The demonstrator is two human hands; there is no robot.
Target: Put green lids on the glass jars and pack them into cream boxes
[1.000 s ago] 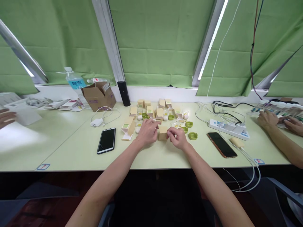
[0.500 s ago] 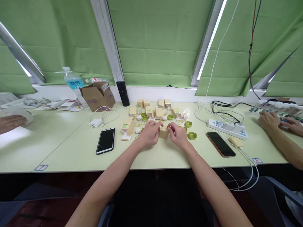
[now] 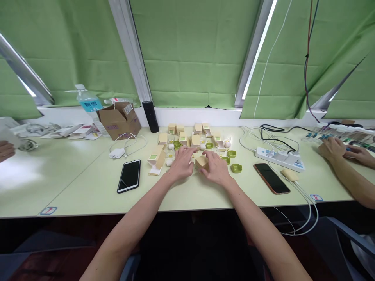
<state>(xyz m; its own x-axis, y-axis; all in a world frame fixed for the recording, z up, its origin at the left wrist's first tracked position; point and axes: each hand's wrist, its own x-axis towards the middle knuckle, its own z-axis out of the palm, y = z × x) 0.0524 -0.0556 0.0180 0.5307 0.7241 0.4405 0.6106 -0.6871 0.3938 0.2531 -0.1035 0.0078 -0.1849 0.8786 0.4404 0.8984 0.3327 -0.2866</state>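
Note:
A small tan cardboard box (image 3: 202, 162) stands on the table in front of me. My right hand (image 3: 215, 166) is curled round its right side, fingers over the far edge and thumb at the near side. Just to the left, my left hand (image 3: 182, 164) has its fingers stretched out and apart, holding nothing. Past my hands are more tan boxes, one lying with its flap open (image 3: 156, 159), and small white round pieces. Green shallow cups stand by my right hand, the nearest being a green cup (image 3: 236, 168).
A phone (image 3: 129, 176) lies to my left, a second phone (image 3: 272, 178) to my right. Behind that is a power strip (image 3: 279, 159) with cables. A carton (image 3: 119, 121) and a black cylinder (image 3: 150, 116) stand at the back. Other people's hands (image 3: 332, 149) work at both sides.
My right hand has gone from a pinch at the box's top to a wider grip round its side. The box has turned. My left fingers have come off it and spread.

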